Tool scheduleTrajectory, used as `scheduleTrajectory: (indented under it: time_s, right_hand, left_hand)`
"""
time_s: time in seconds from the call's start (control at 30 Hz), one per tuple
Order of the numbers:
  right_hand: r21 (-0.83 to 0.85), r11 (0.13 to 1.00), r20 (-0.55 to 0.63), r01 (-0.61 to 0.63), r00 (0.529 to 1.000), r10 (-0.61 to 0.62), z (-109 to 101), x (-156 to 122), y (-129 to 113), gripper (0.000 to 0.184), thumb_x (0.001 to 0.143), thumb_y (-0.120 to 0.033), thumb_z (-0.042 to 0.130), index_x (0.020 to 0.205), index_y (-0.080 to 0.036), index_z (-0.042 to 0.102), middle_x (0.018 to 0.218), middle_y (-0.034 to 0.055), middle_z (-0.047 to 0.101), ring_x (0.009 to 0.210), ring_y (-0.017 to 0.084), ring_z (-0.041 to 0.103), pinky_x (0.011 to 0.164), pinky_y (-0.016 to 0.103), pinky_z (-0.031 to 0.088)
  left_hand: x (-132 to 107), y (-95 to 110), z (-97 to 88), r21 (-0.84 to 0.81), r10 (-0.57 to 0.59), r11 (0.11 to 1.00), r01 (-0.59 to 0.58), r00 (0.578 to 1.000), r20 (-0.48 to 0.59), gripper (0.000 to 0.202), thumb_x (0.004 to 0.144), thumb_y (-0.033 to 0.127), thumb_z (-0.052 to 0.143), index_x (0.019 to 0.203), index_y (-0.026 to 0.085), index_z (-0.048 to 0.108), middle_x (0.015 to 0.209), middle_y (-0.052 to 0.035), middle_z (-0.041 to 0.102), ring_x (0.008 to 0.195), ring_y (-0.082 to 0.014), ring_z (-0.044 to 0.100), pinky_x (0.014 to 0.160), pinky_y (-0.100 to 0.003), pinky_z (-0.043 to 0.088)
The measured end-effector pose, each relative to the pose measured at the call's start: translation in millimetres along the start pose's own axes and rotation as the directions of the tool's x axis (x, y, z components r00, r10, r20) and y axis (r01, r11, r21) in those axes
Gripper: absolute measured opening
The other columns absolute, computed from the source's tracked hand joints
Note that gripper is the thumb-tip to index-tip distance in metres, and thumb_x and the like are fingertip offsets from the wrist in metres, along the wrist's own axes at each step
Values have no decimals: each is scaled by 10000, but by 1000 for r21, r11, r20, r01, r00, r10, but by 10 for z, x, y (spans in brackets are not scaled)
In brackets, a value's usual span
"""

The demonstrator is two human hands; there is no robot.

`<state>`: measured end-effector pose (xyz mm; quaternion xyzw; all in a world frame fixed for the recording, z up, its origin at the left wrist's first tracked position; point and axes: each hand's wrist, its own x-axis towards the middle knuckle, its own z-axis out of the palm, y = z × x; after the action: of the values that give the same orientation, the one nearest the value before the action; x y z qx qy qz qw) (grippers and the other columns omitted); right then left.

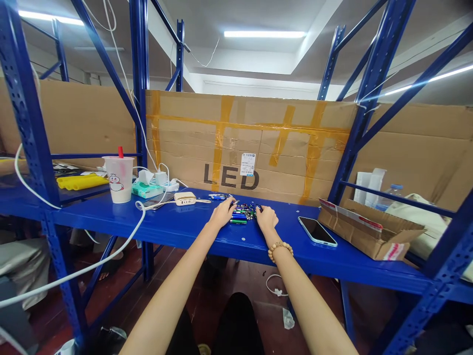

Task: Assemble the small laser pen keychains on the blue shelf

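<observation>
A pile of small shiny blue, green and silver stick-like pieces (pixel 242 213) lies on the blue shelf top, between my hands. My left hand (pixel 221 213) is at the pile's left edge, fingers closed around something thin that I cannot make out. On the other side, my right hand (pixel 266 218) has curled fingers, with a small dark piece showing at the fingertips; its kind is too small to tell. A few more blue and silver stick-like pieces (pixel 219 196) lie just behind my left hand. A bead bracelet (pixel 281 250) circles my right wrist.
Rightward are a phone (pixel 318 231) and an open cardboard box (pixel 364 231). A cup with a red straw (pixel 119 180), a tissue pack (pixel 147 189), a cream power adapter (pixel 185 198) and a loose white cable (pixel 121 249) are leftward. A cardboard panel (pixel 185 143) stands behind.
</observation>
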<state>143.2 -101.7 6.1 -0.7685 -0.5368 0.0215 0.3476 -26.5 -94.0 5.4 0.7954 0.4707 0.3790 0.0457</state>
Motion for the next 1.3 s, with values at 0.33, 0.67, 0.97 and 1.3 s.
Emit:
scheduleTrajectory:
  time_s: [0.33,0.67,0.97,1.3]
  right_hand:
    - [124,992,-41,6,999,-1,31,-12,61,248,881,-301,515,1081,-160,553,1136,76,547,981,192,550,839,406,463]
    - [570,761,-7,311,927,-374,113,-7,-103,432,751,-526,534,773,-136,718,703,44,688,640,170,615,565,240,467]
    - [707,675,100,209,916,-389,92,-39,-111,352,752,-465,605,833,-131,680,665,17,645,575,118,574,474,209,441]
    - [655,746,206,122,921,-331,127,-20,-107,221,878,-300,522,1010,-132,575,987,47,598,817,149,592,703,317,513]
  left_hand:
    - [-97,89,-34,26,28,999,-29,999,37,195,906,344,348,990,251,497,1034,-30,626,945,-214,598,756,-301,463]
    - [-102,71,-45,-1,34,999,-34,999,34,200,895,358,392,1018,262,516,1020,-24,641,972,-210,598,768,-291,466]
    - [-95,82,-58,12,43,999,-44,999,32,216,897,346,397,1056,260,516,1018,-28,650,960,-210,602,767,-295,469]
    - [-85,109,-31,80,4,997,-12,995,101,260,912,310,404,1098,186,535,1033,-73,627,951,-209,593,806,-378,471]
